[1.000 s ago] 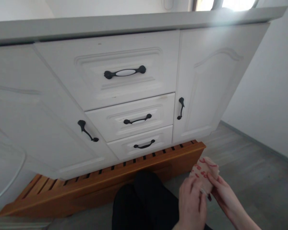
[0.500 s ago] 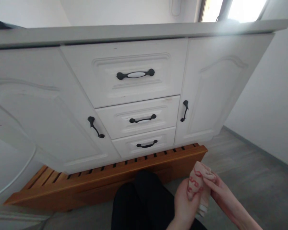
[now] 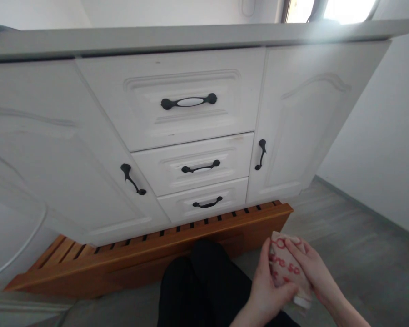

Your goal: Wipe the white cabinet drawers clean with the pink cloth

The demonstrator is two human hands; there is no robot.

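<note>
We see both hands closed around a small pink cloth (image 3: 286,265) with red lettering, held low above the grey floor (image 3: 344,245): the left hand (image 3: 269,290) grips its near side with the thumb across the front, and the right hand (image 3: 311,268) lays its fingers over the top and far edge. Just left of them lie knees in black trousers (image 3: 204,286). Ahead stands a white cabinet (image 3: 293,113) with three drawers shut, its black handles (image 3: 188,101) untouched, on a slatted wooden base (image 3: 150,254).
</note>
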